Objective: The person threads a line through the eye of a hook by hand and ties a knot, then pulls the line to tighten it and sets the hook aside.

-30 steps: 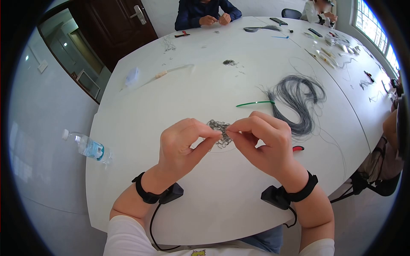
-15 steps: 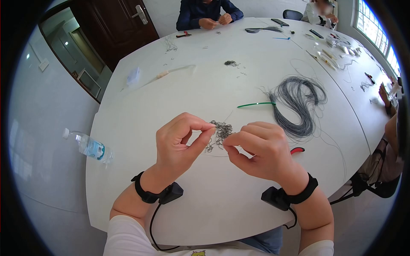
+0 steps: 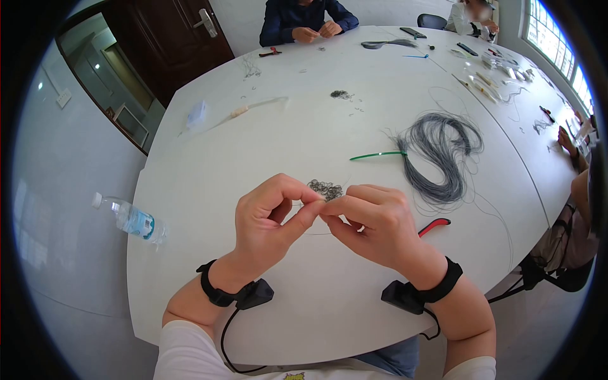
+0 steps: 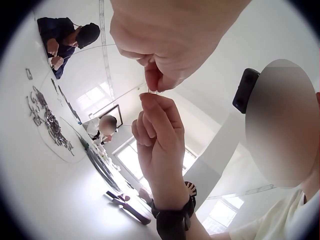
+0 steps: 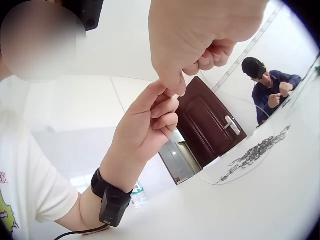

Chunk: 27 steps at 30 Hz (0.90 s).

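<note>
In the head view, my left hand [image 3: 272,215] and right hand [image 3: 373,225] meet fingertip to fingertip, raised over the white table [image 3: 304,316]. Thumb and forefinger of each hand pinch a fine thin line [image 4: 100,46], which arcs away from the fingers in the left wrist view. What else sits between the fingertips is too small to tell. Just beyond the hands lies a pile of small, dark, curled metal pieces [image 3: 326,188], partly covered by the fingers. A red-handled tool [image 3: 436,226] lies by my right hand, its front end hidden.
A grey bundle of strands [image 3: 443,158] with a green tie [image 3: 379,154] lies to the right. A water bottle [image 3: 136,218] lies on its side at left. Farther back are a smaller dark pile [image 3: 341,94] and a wooden-handled tool [image 3: 239,111]. Other people sit around the table.
My hands drew apart, the right one lower, then came back together at the fingertips. More of the red-handled tool now shows beside my right hand.
</note>
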### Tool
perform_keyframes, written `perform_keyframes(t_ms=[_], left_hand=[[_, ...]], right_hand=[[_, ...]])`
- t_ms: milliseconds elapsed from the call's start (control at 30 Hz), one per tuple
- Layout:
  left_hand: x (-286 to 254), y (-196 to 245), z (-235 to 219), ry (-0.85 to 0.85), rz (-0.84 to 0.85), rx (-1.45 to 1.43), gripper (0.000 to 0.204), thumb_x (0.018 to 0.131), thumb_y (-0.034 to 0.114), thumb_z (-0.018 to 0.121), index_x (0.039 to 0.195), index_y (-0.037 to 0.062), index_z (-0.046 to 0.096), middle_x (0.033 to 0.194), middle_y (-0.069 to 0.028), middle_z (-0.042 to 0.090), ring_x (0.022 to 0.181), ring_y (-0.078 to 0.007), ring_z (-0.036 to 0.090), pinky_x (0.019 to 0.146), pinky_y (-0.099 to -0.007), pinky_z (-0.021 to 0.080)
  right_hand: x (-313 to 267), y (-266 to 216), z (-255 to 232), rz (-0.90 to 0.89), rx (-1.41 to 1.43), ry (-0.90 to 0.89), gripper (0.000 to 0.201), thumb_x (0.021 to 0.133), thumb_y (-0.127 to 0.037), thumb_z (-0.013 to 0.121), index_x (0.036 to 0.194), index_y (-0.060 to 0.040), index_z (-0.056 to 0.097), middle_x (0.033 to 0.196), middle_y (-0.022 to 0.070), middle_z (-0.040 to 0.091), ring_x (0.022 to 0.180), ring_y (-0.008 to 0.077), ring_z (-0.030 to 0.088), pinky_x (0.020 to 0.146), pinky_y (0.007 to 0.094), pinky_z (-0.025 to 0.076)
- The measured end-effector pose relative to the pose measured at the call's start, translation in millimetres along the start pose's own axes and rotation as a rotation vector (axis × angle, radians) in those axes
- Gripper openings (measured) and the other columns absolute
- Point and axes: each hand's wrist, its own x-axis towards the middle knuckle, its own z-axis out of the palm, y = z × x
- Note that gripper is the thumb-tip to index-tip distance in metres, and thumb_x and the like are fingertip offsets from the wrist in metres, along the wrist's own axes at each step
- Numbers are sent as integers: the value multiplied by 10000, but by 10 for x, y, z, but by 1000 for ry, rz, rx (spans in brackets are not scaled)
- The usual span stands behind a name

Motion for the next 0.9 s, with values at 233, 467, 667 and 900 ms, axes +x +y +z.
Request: perform_keyframes(t_ms=[233, 467, 667, 900], left_hand=[[39, 81, 24, 14, 66, 111, 125, 836, -44, 678, 847, 63, 614, 812, 36, 608, 549, 5, 331, 491, -167, 257], [57, 16, 7, 34, 264, 268, 141, 804, -55, 711, 875, 54, 658, 824, -17, 641, 633, -87, 551, 505, -220, 380], [57, -1, 12, 58, 283, 260, 157, 817, -64, 702, 867, 71, 640, 835, -1, 631, 621, -36, 491, 482, -180, 318], [52, 10, 2, 67, 294, 287, 180, 772, -72, 739, 882, 57, 679, 823, -45, 655, 694, -155, 634, 568, -254, 485]], right_hand=[[57, -95, -73, 136, 126, 30, 215, 781, -74, 724, 968, -83, 618, 985, 80, 655, 582, 159, 615, 520, 276, 473], [79, -162, -143, 687, 987, -219, 313, 929, -122, 620, 1188, 28, 528, 1142, 155, 641, 833, 144, 694, 672, 250, 531], [27, -79, -46, 668, 1057, -148, 241, 963, -118, 592, 1120, 60, 556, 993, 102, 668, 870, 127, 678, 753, 251, 546], [28, -125, -33, 655, 1009, -63, 180, 987, -128, 568, 1009, 51, 576, 859, 65, 659, 817, 109, 670, 738, 250, 564]])
